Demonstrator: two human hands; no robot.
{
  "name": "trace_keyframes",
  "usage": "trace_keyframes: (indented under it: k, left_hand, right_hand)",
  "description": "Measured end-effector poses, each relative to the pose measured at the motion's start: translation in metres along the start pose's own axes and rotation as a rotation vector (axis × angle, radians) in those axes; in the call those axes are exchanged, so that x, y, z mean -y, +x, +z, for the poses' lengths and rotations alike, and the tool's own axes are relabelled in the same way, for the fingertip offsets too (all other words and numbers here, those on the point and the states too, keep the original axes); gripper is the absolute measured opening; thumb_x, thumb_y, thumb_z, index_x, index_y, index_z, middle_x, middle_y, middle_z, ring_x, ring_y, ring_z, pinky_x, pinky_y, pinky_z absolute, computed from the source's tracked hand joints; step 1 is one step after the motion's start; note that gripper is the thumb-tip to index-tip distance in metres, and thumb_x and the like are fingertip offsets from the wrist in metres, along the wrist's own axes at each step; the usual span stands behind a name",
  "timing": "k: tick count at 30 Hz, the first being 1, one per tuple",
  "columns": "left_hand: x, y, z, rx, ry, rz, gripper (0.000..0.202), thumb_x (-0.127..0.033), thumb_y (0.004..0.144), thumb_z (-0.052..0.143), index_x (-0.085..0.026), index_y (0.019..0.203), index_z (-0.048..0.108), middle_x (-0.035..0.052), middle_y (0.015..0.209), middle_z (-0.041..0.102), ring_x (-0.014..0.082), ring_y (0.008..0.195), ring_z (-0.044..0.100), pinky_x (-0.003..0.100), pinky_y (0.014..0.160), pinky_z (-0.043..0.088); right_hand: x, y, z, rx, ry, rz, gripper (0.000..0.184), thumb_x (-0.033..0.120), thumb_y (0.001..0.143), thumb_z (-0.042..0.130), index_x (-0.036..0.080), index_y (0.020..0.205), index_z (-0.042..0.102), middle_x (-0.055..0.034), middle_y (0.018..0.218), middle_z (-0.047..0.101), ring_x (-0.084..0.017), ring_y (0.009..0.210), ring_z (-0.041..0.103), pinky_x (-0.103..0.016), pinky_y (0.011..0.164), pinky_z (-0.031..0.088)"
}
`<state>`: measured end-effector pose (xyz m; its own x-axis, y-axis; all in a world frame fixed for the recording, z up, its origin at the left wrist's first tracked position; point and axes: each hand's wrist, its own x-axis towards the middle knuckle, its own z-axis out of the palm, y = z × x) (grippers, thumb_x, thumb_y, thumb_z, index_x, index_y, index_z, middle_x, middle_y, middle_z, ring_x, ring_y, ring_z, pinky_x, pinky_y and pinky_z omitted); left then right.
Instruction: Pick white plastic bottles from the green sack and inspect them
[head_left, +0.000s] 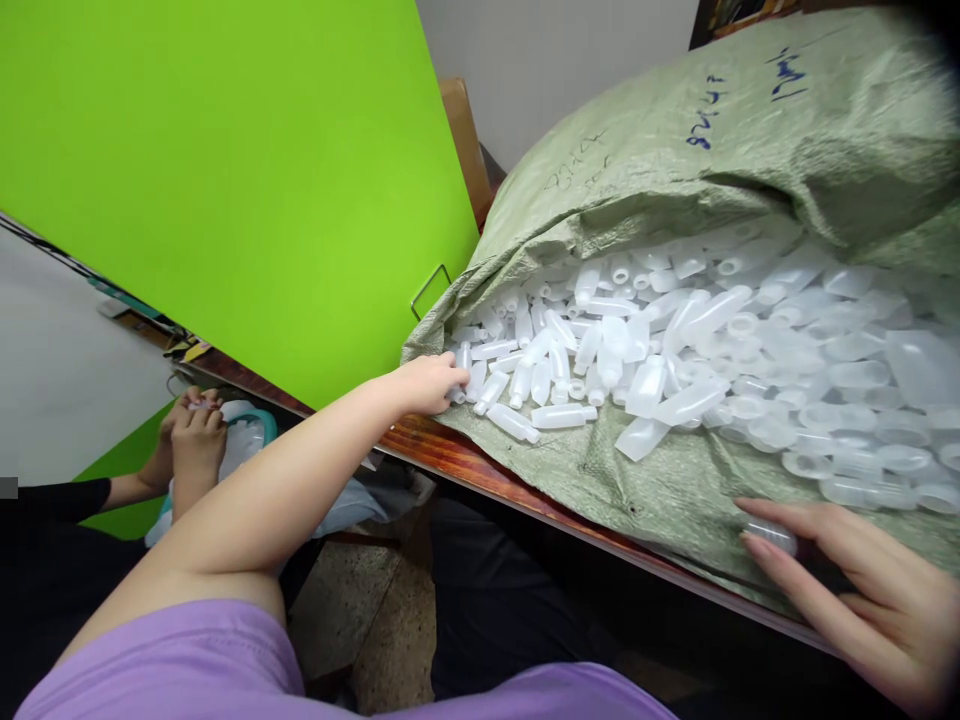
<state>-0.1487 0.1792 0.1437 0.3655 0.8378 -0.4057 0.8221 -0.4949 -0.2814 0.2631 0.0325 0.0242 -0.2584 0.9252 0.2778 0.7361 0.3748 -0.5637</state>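
Observation:
Small translucent white plastic bottles (555, 360) lie heaped in the open mouth of a pale green woven sack (600, 180). At the left end of the heap is my left hand (431, 383), its fingers curled in around a small bottle (465, 357) that shows at the fingertips. Over the sack's front flap, my right hand (862, 580) pinches a short, clear ribbed plastic piece (772, 535) between thumb and finger. Part of that piece is hidden by the fingers.
A bright green panel (225, 150) with a wire handle stands behind on the left. The sack lies on a brown wooden table edge (480, 470). At lower left, another person's hands (196, 430) work above a teal-rimmed basket (266, 425) holding pale pieces.

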Motion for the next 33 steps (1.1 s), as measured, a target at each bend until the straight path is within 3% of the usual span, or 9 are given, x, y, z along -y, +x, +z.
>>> trace_keyframes:
  k: [3, 7, 11, 15, 18, 21, 28, 33]
  left_hand:
    - [0.001, -0.003, 0.001, -0.047, -0.103, -0.023, 0.033, -0.023, 0.07, 0.056, -0.022, 0.103, 0.059, 0.0091, 0.114, 0.051, 0.024, 0.089, 0.06, 0.033, 0.078, 0.047]
    - [0.0, -0.011, -0.003, -0.157, -0.38, -0.125, 0.033, -0.03, 0.073, 0.056, -0.021, 0.105, 0.057, 0.0048, 0.1, 0.062, 0.0213, 0.085, 0.06, 0.029, 0.076, 0.047]
    - [0.001, -0.01, -0.005, -0.29, -0.49, -0.383, 0.041, -0.035, 0.075, 0.056, -0.024, 0.115, 0.056, 0.0031, 0.104, 0.066, 0.0216, 0.09, 0.062, 0.028, 0.078, 0.047]
    - [0.005, 0.005, -0.004, -0.308, -0.461, -0.594, 0.04, -0.042, 0.076, 0.056, -0.021, 0.11, 0.06, 0.0085, 0.103, 0.068, 0.0259, 0.092, 0.063, 0.031, 0.076, 0.048]
    - [0.006, 0.014, -0.005, -0.297, -0.458, -0.634, 0.05, -0.045, 0.081, 0.053, -0.022, 0.125, 0.05, 0.01, 0.114, 0.065, 0.0254, 0.099, 0.062, 0.031, 0.081, 0.048]
    - [0.004, 0.017, -0.006, -0.256, -0.446, -0.641, 0.044, -0.042, 0.085, 0.048, -0.024, 0.125, 0.049, 0.0105, 0.111, 0.066, 0.027, 0.099, 0.063, 0.033, 0.082, 0.048]
    - [-0.009, 0.015, 0.001, -0.231, -0.439, -0.695, 0.061, -0.038, 0.083, 0.055, -0.013, 0.135, 0.036, 0.021, 0.119, 0.06, 0.0323, 0.108, 0.059, 0.037, 0.089, 0.045]
    - [-0.015, 0.003, -0.005, -0.322, -0.482, -0.667, 0.045, -0.038, 0.087, 0.046, -0.019, 0.128, 0.042, 0.0144, 0.101, 0.067, 0.0306, 0.096, 0.063, 0.039, 0.083, 0.046]
  right_hand:
    - [-0.001, -0.002, 0.0, -0.001, 0.009, 0.007, 0.034, 0.052, 0.085, 0.049, 0.033, 0.112, 0.054, -0.0002, 0.098, 0.063, -0.019, 0.088, 0.063, -0.035, 0.074, 0.051]
    - [-0.002, -0.002, 0.0, 0.004, 0.01, 0.006, 0.034, 0.052, 0.085, 0.05, 0.033, 0.112, 0.054, -0.0003, 0.1, 0.063, -0.02, 0.09, 0.063, -0.036, 0.075, 0.051]
    - [-0.001, -0.001, 0.001, 0.01, 0.001, 0.007, 0.034, 0.052, 0.085, 0.049, 0.033, 0.112, 0.054, -0.0001, 0.098, 0.063, -0.02, 0.088, 0.063, -0.035, 0.073, 0.052]
    - [-0.002, 0.001, 0.003, 0.0, -0.002, 0.006, 0.034, 0.053, 0.085, 0.048, 0.033, 0.111, 0.054, 0.0004, 0.099, 0.063, -0.019, 0.089, 0.063, -0.034, 0.074, 0.052]
    - [-0.003, 0.001, 0.003, -0.006, -0.027, -0.001, 0.034, 0.053, 0.085, 0.048, 0.034, 0.111, 0.054, 0.001, 0.099, 0.064, -0.019, 0.09, 0.063, -0.033, 0.074, 0.053]
    - [-0.004, 0.0, 0.002, -0.009, -0.054, -0.008, 0.033, 0.053, 0.085, 0.046, 0.034, 0.112, 0.054, 0.0013, 0.1, 0.064, -0.019, 0.091, 0.064, -0.033, 0.074, 0.054]
    - [-0.004, -0.001, 0.004, -0.029, -0.067, -0.046, 0.033, 0.053, 0.085, 0.048, 0.033, 0.111, 0.055, 0.0002, 0.1, 0.065, -0.02, 0.088, 0.064, -0.032, 0.07, 0.055]
    - [-0.002, 0.002, 0.002, -0.051, -0.086, -0.086, 0.032, 0.053, 0.085, 0.046, 0.033, 0.109, 0.055, 0.0007, 0.097, 0.066, -0.018, 0.084, 0.066, -0.029, 0.067, 0.056]
